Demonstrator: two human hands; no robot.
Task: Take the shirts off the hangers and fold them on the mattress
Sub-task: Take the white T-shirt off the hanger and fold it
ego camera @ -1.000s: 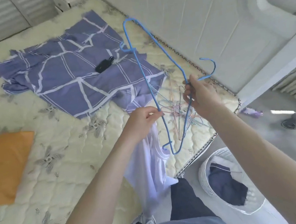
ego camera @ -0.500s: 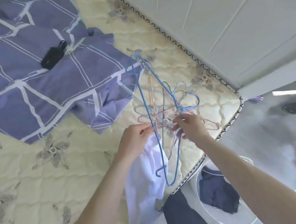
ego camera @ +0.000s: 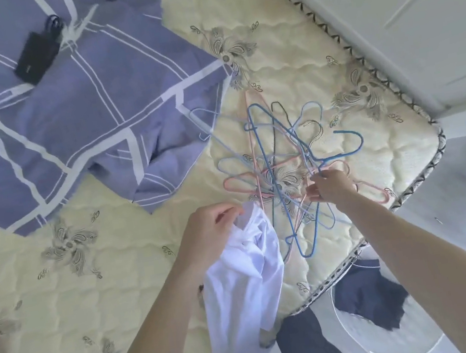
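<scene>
While the mattress [ego camera: 61, 292] fills most of the frame, a purple sheet [ego camera: 52, 127] covers its upper left, so bare quilting for folding lies at centre left. A white shirt [ego camera: 241, 281] is off its hanger: it droops from bottom centre, one bunched end raised to the mattress edge, the rest hanging past it. Right of centre is a tangled pile of wire hangers [ego camera: 311, 113], and a blue hanger [ego camera: 268, 165] rests on top of it.

My left hand [ego camera: 210, 234] has its fingers closed round the bunched top of the shirt. My right hand [ego camera: 332, 188] has fingers curled in on the blue hanger's neck, just below the hook; whether they clamp it or merely touch it is hard to tell.

That shirt looks thin, light and limp, so it will sag and crease wherever it is unsupported. Taking it by both shoulder seams should let it spread flat. The wire hangers look stiff, light and likely to snag one another.
</scene>
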